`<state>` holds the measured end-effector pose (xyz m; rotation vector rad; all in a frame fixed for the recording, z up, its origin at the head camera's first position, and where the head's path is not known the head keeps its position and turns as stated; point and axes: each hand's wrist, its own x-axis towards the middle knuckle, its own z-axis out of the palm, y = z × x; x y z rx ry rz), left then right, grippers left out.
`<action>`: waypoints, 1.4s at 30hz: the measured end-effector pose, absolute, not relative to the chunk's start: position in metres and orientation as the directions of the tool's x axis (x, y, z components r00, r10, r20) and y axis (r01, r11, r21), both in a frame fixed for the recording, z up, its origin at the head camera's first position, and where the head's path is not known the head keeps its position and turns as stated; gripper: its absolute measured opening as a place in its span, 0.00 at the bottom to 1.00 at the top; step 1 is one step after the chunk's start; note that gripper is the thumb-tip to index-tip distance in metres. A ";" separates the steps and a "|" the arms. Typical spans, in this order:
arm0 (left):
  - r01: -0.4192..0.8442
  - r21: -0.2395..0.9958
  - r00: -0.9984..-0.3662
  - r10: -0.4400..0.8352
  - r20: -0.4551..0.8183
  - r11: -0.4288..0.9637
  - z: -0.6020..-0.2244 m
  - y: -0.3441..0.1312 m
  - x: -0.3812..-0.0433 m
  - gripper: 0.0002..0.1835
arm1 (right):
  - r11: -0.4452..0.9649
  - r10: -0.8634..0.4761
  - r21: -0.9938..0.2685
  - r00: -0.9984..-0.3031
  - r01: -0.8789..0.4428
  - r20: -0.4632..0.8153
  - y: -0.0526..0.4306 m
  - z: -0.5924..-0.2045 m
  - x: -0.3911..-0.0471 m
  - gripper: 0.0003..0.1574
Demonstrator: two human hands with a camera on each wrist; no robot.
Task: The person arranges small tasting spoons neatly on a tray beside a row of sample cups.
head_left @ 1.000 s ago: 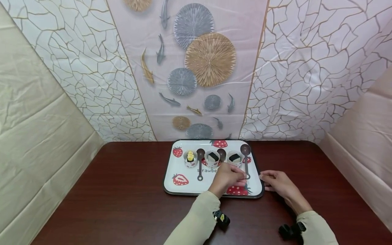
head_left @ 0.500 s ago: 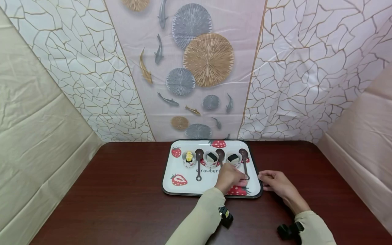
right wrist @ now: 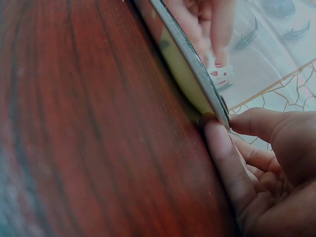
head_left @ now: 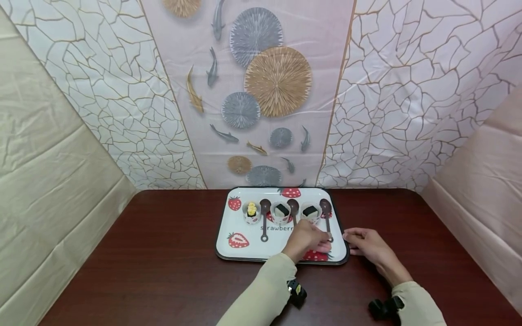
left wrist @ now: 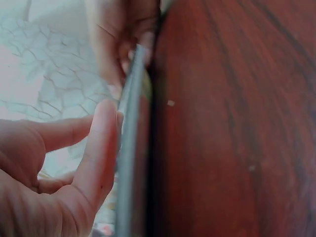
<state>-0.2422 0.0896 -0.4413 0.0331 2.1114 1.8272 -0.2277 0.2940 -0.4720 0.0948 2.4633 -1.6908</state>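
Observation:
A white strawberry-print tray (head_left: 261,253) with a dark rim lies on the table. My left hand (head_left: 306,237) reaches over its right half and pinches the ring end of a dark brown spoon (head_left: 327,219), which lies along the tray's right side. My right hand (head_left: 371,246) grips the tray's right rim; in the right wrist view the thumb (right wrist: 222,148) is at the rim's underside. Two more brown spoons lie between the cups, one at left (head_left: 264,224), the other (head_left: 292,206) partly hidden by my left hand.
Three small paper cups stand in a row on the tray: a left one (head_left: 252,219) with yellow-topped food, a middle one (head_left: 279,220) and a right one (head_left: 306,216) with white-and-black rice pieces. Behind the dark red table (head_left: 142,253) hangs a patterned cloth (head_left: 281,158).
The right spoon's bowl has come down and slightly left, onto the tray beside the right cup. My left hand stays at its handle end; my right hand keeps its place at the rim.

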 end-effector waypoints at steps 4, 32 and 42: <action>-0.125 0.972 -0.909 0.370 -0.192 0.199 -0.425 0.078 -0.236 0.11 | 0.357 -0.027 -0.922 -0.985 0.149 -0.170 0.294 -0.473 -0.228 0.29; 0.377 0.763 -0.924 0.270 0.270 0.525 -0.364 -0.072 -0.220 0.06 | 0.412 0.001 -0.898 -0.985 0.155 -0.170 0.301 -0.471 -0.229 0.30; 0.166 0.660 -0.986 0.109 0.128 0.733 -0.390 -0.117 -0.213 0.13 | 0.392 0.001 -0.905 -0.984 0.166 -0.180 0.293 -0.473 -0.228 0.29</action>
